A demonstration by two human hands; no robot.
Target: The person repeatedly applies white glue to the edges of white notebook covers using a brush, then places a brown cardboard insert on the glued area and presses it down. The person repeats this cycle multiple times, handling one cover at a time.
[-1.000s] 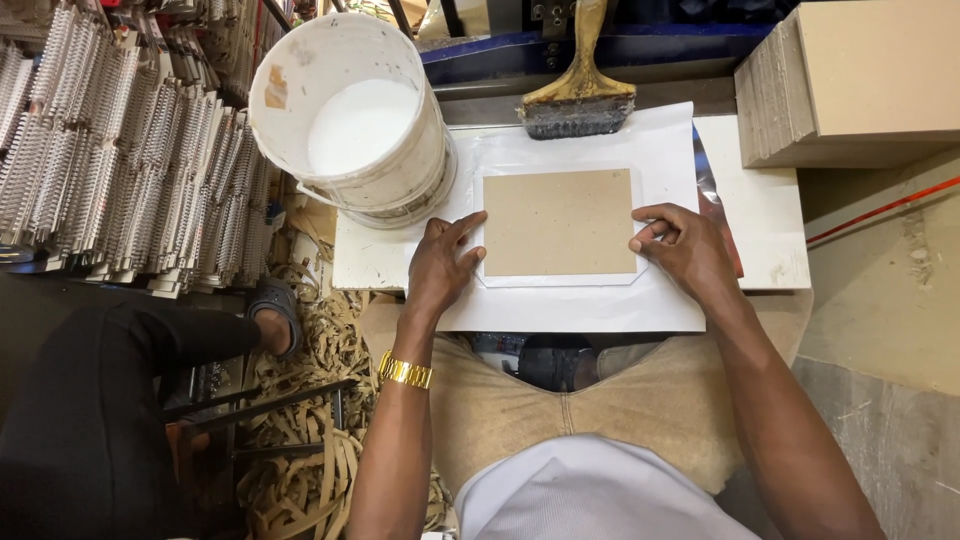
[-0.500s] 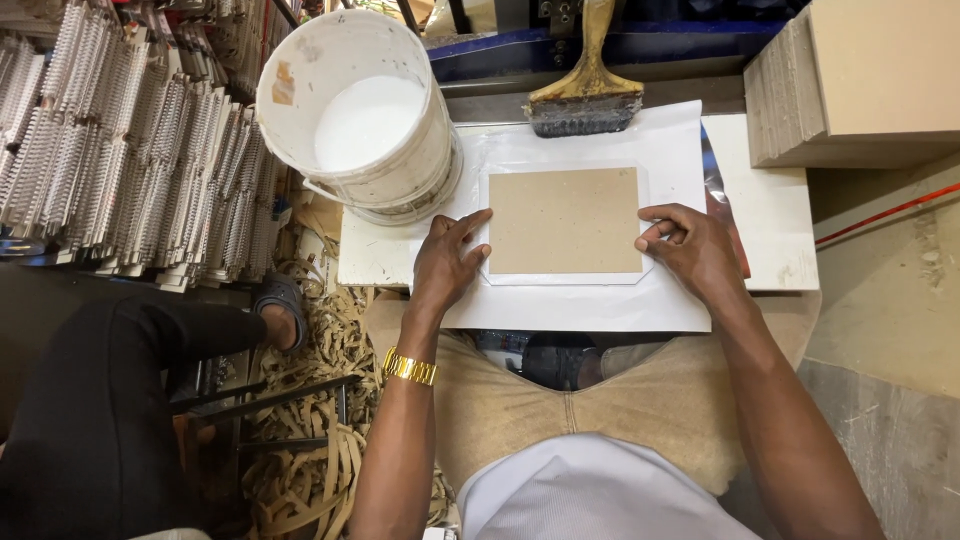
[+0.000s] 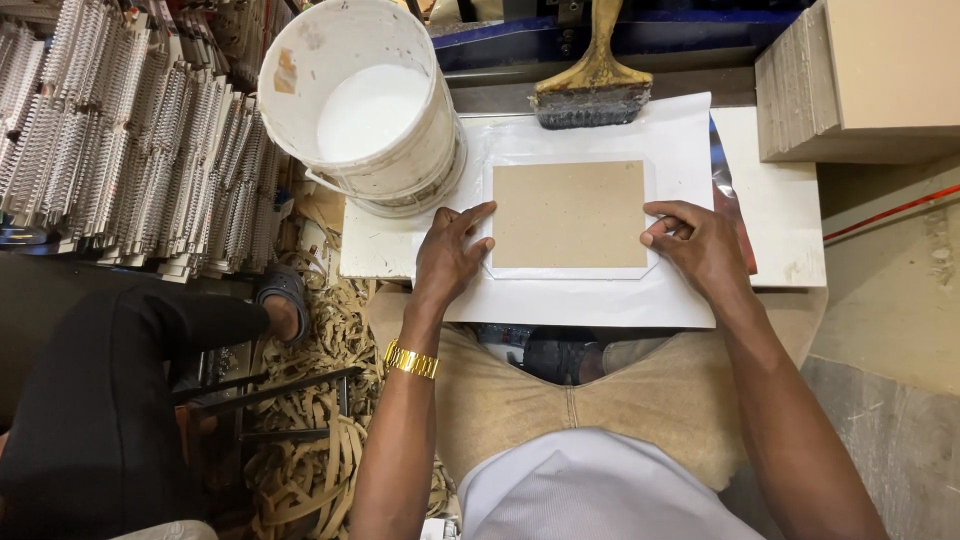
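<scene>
A brown board is laid flat in the middle of a white cover sheet with cut corners. Both are set on a white counter, just in front of the person's lap. The board looks thin, stiff and light. It would likely be slid easily on the sheet, so it is best pressed down or taken by its side edges. The white sheet looks thin and soft, and it could be creased or torn if pulled hard.

The board's left edge is touched by the left hand. Its fingers are kept close together and laid flat; nothing is gripped. A gold watch is worn on that wrist. The right edge is touched by the right hand. Its fingers are bent and pressed against the sheet beside the board; nothing is held in them either.

A white bucket with white paste inside is stood just beyond the left hand. A wide brush is laid at the far end of the sheet. A stack of brown boards is seen at the far right. Piles of white wire coils are stacked at the left. Brown paper strips are scattered on the floor, where another person's leg in black is seen.
</scene>
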